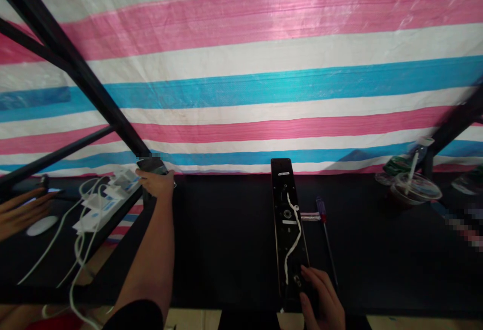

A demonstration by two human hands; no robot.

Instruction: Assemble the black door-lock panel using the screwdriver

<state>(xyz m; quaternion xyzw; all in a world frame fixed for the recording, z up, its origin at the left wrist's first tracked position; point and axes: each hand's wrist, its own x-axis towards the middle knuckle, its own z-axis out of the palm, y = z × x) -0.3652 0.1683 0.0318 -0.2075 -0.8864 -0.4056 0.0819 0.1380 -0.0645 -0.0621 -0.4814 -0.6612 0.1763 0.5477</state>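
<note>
Lying on the black tabletop (234, 239), a long black door-lock plate (287, 219) is touched at its near end by the right hand (322, 297). The fingers are spread over the plate, but whether it is gripped cannot be told, and the lower part of the hand is cut off by the frame edge. A white cable (292, 234) is laid along the plate. Just right of it, a red-handled screwdriver (322, 210) is placed beside a short metal rod (310, 216). Well to the left, a dark object (151, 165) is clasped by the curled left hand (155, 183); it is partly hidden by the fingers and cannot be identified. Beyond that hand, a white power strip (107, 204) is seen with cables, and a second person's hand (20, 212) is cut off at the left edge.
</note>
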